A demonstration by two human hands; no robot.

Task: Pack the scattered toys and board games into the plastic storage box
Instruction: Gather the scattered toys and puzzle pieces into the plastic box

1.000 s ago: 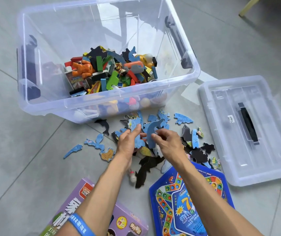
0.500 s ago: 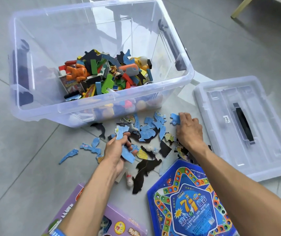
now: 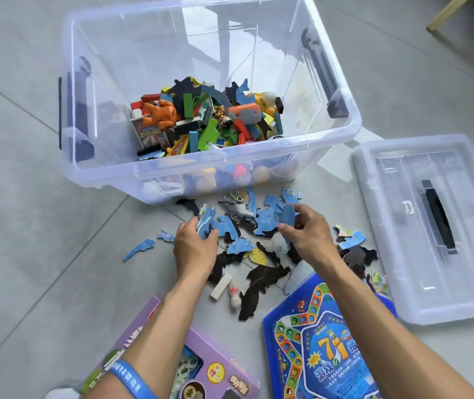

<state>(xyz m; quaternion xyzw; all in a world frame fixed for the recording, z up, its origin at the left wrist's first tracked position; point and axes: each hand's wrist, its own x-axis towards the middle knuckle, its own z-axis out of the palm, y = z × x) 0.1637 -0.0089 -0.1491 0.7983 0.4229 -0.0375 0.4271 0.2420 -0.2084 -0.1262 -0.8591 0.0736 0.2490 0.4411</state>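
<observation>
A clear plastic storage box (image 3: pixel 342 139) stands on the grey floor, with a heap of colourful toys and puzzle pieces in its near part. In front of it lies a scatter of blue and black puzzle pieces (image 3: pixel 267 272). My left hand (image 3: pixel 194 250) holds a bunch of blue puzzle pieces (image 3: pixel 207 221) at the left of the scatter. My right hand (image 3: pixel 306 237) pinches blue puzzle pieces (image 3: pixel 286 216) between thumb and fingers near the middle. A blue board game (image 3: pixel 325 349) and a purple game box (image 3: pixel 215 370) lie near my forearms.
The box's clear lid (image 3: pixel 431 226) with a black handle lies to the right on the floor. A small white block (image 3: pixel 221 286) and a small white figure (image 3: pixel 234 298) lie among the pieces. Loose blue pieces (image 3: pixel 139 249) lie at the left. A wooden furniture leg (image 3: pixel 445 12) shows top right.
My right hand has come back from the right side of the scatter to the middle and now pinches blue pieces. My left hand moved slightly up, still holding its pieces.
</observation>
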